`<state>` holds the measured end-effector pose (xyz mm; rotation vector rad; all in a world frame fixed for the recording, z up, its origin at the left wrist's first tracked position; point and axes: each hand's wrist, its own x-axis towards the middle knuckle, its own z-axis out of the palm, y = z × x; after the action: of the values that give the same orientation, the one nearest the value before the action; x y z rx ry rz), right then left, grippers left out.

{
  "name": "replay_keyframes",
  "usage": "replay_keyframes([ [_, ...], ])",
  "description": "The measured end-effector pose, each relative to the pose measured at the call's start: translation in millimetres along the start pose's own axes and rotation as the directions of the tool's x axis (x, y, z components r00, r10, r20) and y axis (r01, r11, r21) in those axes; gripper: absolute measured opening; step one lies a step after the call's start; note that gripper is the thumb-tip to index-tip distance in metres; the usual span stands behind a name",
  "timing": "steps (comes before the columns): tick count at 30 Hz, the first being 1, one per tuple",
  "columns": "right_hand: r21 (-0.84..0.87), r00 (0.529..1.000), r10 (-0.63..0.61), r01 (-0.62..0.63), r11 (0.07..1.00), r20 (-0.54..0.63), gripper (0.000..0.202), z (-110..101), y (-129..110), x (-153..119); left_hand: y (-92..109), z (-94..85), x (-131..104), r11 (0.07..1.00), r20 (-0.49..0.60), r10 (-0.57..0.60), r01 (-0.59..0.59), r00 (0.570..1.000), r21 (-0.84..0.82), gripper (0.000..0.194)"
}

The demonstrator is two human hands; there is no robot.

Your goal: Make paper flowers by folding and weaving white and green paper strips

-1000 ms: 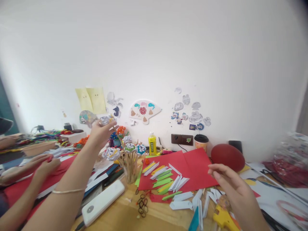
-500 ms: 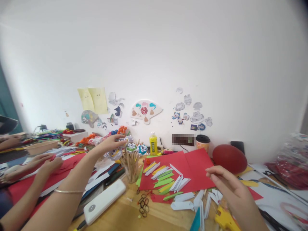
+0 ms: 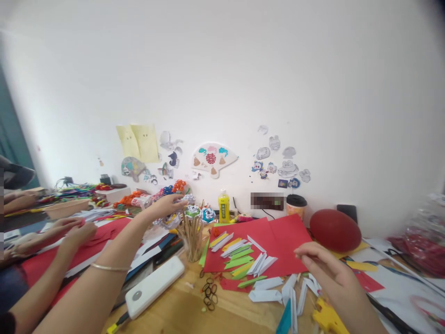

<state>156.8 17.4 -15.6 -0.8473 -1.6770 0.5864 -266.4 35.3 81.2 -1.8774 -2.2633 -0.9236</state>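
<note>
My left hand (image 3: pixel 170 206) reaches over the top of a clear cup of wooden sticks (image 3: pixel 192 236), beside crumpled paper balls; what its fingertips touch, if anything, is too small to tell. A silvery bangle (image 3: pixel 110 267) circles that wrist. At the right, my right hand (image 3: pixel 318 260) hovers over the edge of the red paper (image 3: pixel 283 241), fingers curved and slightly apart, holding nothing visible. Folded green strips (image 3: pixel 239 263) and white strips (image 3: pixel 266 296) lie between the hands. Below the right hand is a yellow glue gun (image 3: pixel 328 317).
A white power bank (image 3: pixel 155 287) and black bands (image 3: pixel 209 293) lie in front. Behind stand a yellow bottle (image 3: pixel 224 207), a lidded cup (image 3: pixel 296 206) and a red balloon (image 3: pixel 335 230). Another person's hands (image 3: pixel 74 229) work with red paper at the left.
The whole view has shifted slightly, with things a little further right. My right hand has moved slightly left relative to the red paper. My left hand stays over the sticks.
</note>
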Motion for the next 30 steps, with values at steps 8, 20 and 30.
replay_keyframes([
  [8, 0.031, 1.0, 0.021, -0.021, 0.999, -0.016, 0.024, 0.0, -4.7, -0.3, -35.0, 1.8, -51.0, 0.951, -0.583, -0.27, 0.12, 0.766, -0.284, 0.043],
  [20, 0.067, 1.0, 0.023, -0.024, 0.997, 0.017, 0.025, 6.0, -3.8, -2.2, -41.6, 149.6, -89.5, 0.721, -0.154, -0.415, 0.221, 0.897, -0.657, 0.086],
  [30, 0.001, 0.99, -0.005, 0.004, 1.0, 0.143, 0.024, 3.8, 3.3, -0.2, -24.4, 180.1, -71.7, 0.706, -0.297, -0.35, 0.042, 0.888, -0.707, 0.065],
])
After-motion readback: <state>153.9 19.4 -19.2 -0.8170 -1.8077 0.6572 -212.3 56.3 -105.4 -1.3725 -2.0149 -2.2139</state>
